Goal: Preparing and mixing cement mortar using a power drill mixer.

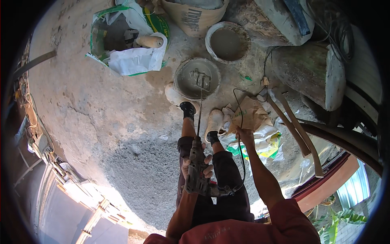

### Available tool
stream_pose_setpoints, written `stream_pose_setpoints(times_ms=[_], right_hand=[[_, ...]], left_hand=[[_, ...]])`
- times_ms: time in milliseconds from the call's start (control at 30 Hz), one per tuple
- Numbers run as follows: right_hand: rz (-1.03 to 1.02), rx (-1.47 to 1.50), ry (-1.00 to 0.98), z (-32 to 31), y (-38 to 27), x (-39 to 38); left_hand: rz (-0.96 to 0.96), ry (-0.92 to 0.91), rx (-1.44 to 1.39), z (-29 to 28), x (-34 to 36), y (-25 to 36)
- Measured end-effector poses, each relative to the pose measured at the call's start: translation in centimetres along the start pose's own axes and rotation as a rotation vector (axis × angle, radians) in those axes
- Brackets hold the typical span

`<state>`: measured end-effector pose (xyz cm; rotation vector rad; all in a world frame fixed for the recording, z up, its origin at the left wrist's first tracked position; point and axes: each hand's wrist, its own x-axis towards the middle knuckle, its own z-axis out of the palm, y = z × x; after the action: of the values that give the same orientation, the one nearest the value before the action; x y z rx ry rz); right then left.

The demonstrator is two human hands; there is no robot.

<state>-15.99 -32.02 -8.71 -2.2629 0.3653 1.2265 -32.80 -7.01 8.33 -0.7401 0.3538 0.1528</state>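
Observation:
My left hand (198,166) is wrapped round the body of a power drill (197,179). From the drill a long mixing paddle (200,118) runs down, its wire head resting in grey wet mix in a round bucket (218,83). The bucket stands between and just ahead of my feet, one light shoe touching its near side. My right hand (245,135) is out to the right, closed about the drill's black power cord (243,158). Beneath that hand lies a crumpled brown paper bag (252,115); whether the fingers also touch it cannot be made out.
A second bucket (209,40) holds smoother grey liquid. An open sack (142,65) with a wooden-handled tool stands far left, a brown sack (194,20) farther back. On the right lie a pickaxe-like wooden handle (296,126) and a log-like block (300,69). The cord loops beside my right leg.

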Motion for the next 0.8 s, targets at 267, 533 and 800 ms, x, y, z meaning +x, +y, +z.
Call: stream_pose_setpoints(times_ms=[267, 533, 800], right_hand=[[0.069, 0.123, -0.032, -1.0, 0.3, -0.8], [0.255, 0.634, -0.006, -3.0, -2.6, 0.7], [0.164, 0.707, 0.003, -3.5, -1.4, 2.0]], left_hand=[[-0.056, 0.089, 0.157, 1.4, 4.5, -0.1], [-0.080, 0.274, 0.413, -0.5, 24.2, 6.8], [-0.238, 0.165, 0.414, -0.3, 24.5, 7.7]])
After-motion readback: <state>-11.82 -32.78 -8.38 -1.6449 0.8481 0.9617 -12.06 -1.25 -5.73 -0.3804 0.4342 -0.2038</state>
